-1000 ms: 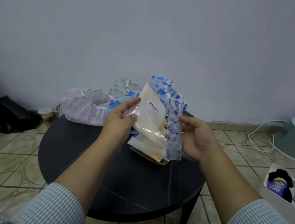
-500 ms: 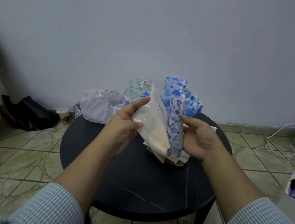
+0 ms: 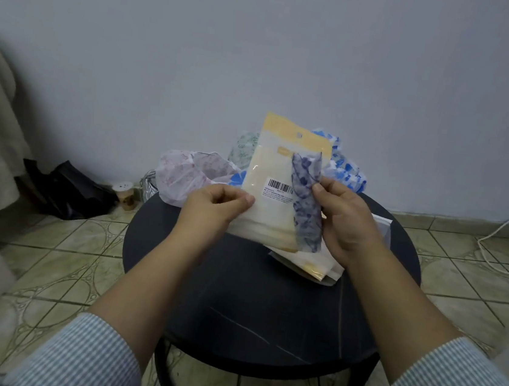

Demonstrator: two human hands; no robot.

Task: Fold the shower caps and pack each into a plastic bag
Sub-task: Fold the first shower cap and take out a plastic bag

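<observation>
Your left hand pinches plastic bag at left edge, held upright above table. Your right hand grips folded shower cap, long axis near vertical, lying against bag's right side, not inside. Bag mouth not visible. Spare bags below; unfolded caps behind, clear of way.

A white barcode label sits on the clear, yellow-topped plastic bag; its printed lines are too small to read.
</observation>
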